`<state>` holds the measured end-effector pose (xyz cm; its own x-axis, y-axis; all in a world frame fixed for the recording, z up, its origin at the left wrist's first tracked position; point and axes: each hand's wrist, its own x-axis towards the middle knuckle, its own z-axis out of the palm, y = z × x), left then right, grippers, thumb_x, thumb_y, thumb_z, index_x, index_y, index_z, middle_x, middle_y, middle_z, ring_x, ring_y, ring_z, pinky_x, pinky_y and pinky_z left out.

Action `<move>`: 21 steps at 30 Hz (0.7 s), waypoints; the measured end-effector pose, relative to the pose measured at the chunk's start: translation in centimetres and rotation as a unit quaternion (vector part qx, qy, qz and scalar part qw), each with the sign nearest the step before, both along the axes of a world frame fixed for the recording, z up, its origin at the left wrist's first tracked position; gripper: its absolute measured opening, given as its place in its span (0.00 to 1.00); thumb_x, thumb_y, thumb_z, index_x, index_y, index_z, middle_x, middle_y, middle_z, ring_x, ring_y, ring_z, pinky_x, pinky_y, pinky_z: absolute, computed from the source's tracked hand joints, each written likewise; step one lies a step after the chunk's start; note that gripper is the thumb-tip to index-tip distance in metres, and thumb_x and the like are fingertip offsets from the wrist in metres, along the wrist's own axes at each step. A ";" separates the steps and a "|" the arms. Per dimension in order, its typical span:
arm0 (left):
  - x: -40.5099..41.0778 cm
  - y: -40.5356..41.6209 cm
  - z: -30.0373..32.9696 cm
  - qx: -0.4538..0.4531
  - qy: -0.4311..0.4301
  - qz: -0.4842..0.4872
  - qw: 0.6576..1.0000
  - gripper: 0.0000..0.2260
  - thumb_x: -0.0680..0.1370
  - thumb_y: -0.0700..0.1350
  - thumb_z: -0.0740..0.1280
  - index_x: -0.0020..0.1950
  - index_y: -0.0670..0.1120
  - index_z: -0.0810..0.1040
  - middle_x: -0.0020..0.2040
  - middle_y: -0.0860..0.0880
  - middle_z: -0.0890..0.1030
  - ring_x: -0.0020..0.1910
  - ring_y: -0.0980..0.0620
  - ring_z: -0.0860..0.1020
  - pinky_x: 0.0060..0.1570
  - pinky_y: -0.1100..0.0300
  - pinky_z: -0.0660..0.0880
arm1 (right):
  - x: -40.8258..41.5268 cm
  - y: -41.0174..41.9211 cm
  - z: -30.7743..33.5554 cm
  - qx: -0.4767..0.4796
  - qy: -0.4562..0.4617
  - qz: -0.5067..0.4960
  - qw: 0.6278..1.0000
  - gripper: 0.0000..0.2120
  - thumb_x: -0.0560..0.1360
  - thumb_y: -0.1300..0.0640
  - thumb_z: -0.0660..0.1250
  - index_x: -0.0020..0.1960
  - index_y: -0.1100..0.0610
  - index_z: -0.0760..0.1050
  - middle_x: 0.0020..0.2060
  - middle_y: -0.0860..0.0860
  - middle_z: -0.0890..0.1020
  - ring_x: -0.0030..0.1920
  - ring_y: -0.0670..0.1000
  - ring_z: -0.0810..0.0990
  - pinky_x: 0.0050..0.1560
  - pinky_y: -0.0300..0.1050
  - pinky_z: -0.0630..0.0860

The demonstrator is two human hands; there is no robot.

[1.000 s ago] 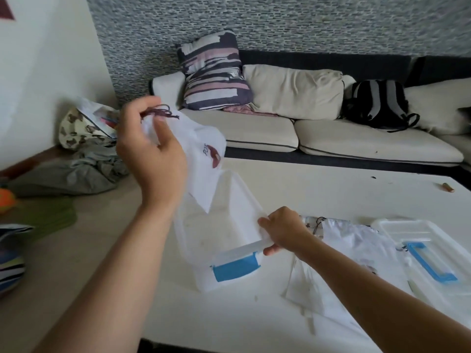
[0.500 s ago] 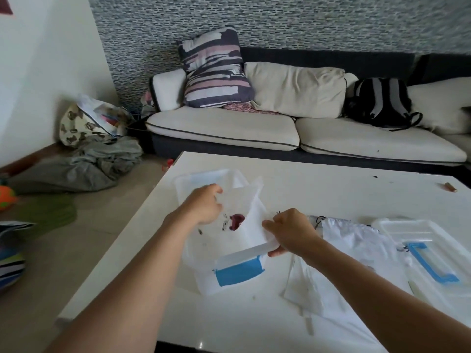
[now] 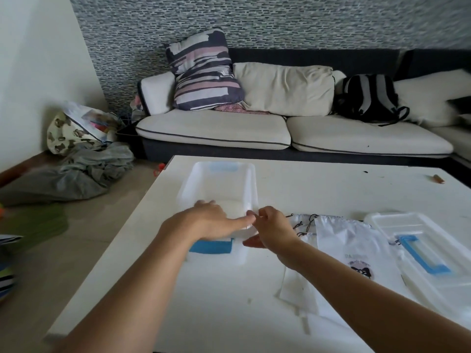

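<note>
A clear plastic box [image 3: 251, 179] with blue latches stands on the white table [image 3: 318, 189] in front of me. My left hand [image 3: 214, 220] lies flat inside the box, fingers straight and pointing right, pressing down on a white cloth bag [image 3: 235, 208] that it mostly hides. My right hand [image 3: 270, 228] grips the box's near right rim, fingers curled over the edge and thumb below. To the right lie several white drawstring bags [image 3: 349, 248], one with a printed picture.
The box's clear lid [image 3: 423, 253] with a blue handle lies at the table's right edge. A small brown object [image 3: 438, 178] sits far right. Behind the table is a sofa [image 3: 216, 128] with a striped cushion and a backpack [image 3: 369, 98]. Bags and clothes lie on the floor at left.
My left hand brought the white bag down from the air into the box and now presses it flat. The right hand stayed on the box's rim.
</note>
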<state>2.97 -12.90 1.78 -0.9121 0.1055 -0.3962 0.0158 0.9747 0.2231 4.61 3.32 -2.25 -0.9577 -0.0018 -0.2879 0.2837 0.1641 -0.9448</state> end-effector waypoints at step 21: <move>0.9 10.3 -2.6 0.122 0.159 -0.142 0.969 0.22 0.71 0.64 0.72 0.60 0.55 0.77 0.60 0.54 0.76 0.60 0.51 0.75 0.58 0.55 0.74 | -0.5 17.7 -8.3 0.513 0.000 -0.020 0.858 0.11 0.72 0.49 0.76 0.52 0.53 0.84 0.49 0.51 0.85 0.49 0.54 0.84 0.46 0.44 0.78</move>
